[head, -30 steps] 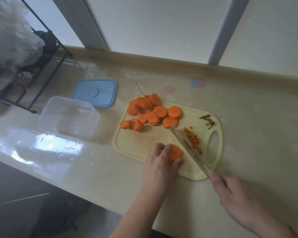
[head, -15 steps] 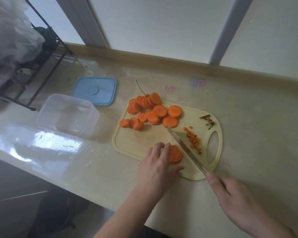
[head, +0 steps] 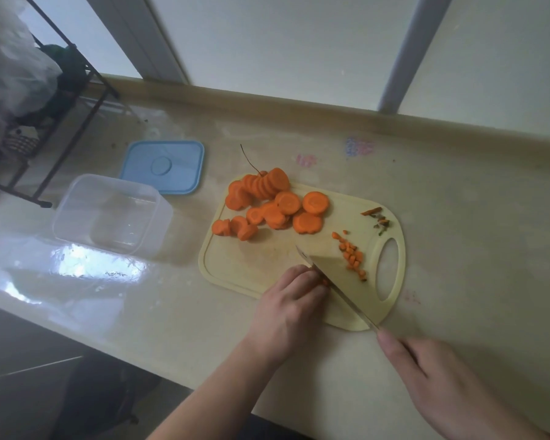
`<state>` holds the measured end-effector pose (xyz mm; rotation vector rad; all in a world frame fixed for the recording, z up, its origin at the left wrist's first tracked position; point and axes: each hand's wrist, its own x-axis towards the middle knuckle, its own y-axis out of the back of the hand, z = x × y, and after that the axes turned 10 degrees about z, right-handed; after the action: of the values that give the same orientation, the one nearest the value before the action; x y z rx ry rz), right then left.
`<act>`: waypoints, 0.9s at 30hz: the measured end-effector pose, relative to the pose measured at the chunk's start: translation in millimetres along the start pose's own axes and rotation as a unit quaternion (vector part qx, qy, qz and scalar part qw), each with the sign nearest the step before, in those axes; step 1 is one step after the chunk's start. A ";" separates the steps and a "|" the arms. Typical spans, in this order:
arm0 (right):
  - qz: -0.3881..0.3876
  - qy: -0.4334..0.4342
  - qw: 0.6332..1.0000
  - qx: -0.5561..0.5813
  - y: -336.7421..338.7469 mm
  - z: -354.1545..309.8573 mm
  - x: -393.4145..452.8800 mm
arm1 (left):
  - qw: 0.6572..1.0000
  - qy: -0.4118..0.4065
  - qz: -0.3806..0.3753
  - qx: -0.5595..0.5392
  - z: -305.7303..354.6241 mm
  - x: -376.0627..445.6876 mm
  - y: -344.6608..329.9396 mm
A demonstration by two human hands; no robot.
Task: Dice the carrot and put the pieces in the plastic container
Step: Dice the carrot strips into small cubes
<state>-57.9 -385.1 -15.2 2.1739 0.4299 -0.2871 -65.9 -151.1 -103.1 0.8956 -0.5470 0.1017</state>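
Carrot slices [head: 275,203] lie on your cutting board [head: 261,265]; the plastic container [head: 108,214] beside it holds nothing. Your left hand [head: 291,308] grips curled over a carrot piece [head: 324,282]; your right hand [head: 438,379] grips the knife [head: 337,287].

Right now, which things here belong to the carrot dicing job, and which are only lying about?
For the job:
- knife, held by the right hand
- left hand, steadying a carrot piece
- carrot slices
- diced carrot
- cutting board
- plastic container, nothing in it yet
- blue lid

Lying about:
- carrot trimmings
- black wire rack
- plastic bag
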 end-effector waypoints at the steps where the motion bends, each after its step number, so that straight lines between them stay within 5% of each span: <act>1: 0.006 0.000 1.000 -0.005 0.6 1.2 -1.1 | 1.000 0.000 -0.003 -0.003 -1.1 -0.3 0.2; 27: 0.041 0.051 0.998 0.013 -4.3 -12.3 11.8 | 0.999 0.006 0.047 -0.009 2.7 -5.8 -1.2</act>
<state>-48.2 -370.3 -15.2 2.2330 0.3955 -0.1378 -71.6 -153.1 -105.4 0.8514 -0.5771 0.1865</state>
